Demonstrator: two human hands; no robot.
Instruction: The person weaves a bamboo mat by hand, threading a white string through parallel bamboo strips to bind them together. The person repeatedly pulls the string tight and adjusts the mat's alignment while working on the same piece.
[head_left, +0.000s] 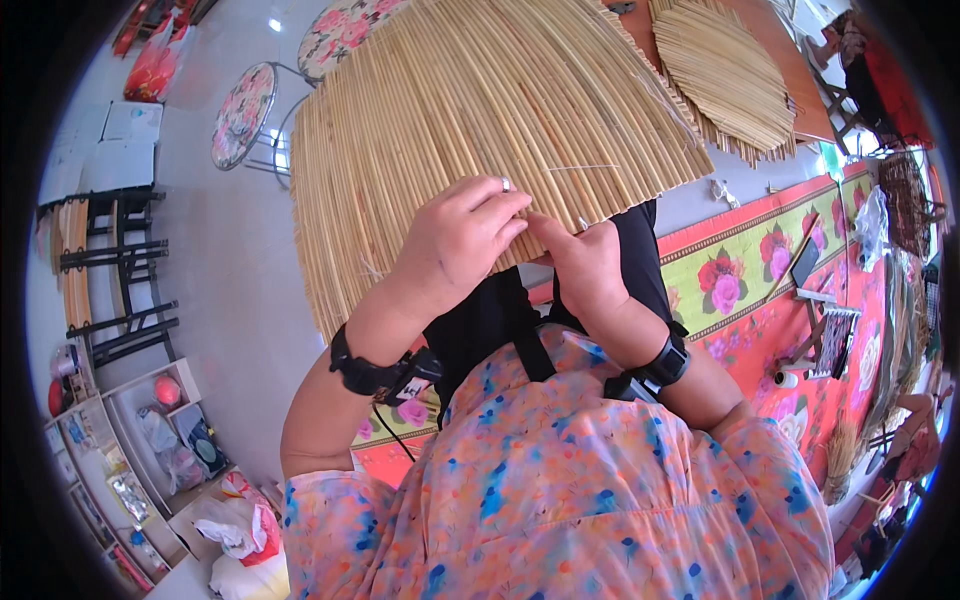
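Note:
A large mat of straw-coloured reed stalks (420, 120), laid side by side, slopes over my lap. Pale thread crosses its stalks near the right edge. At its near edge my left hand (455, 240) is closed, fingertips pinched together against the stalk ends; what lies between them is too small to make out. Close beside it, my right hand (590, 268) grips the edge, thumb on top and fingers partly hidden beneath. The two hands' fingertips almost meet. A ring shows on a left finger, and a black band sits on each wrist.
Smaller reed pieces (735, 80) lie on a brown table (800, 105) at the far right. Two floral stools (243, 115) stand beyond the mat. A red floral floor covering (760, 300) with a small folding stool (828, 340) spreads rightward. Shelves (130, 450) and folded black-legged furniture (110, 255) line the left.

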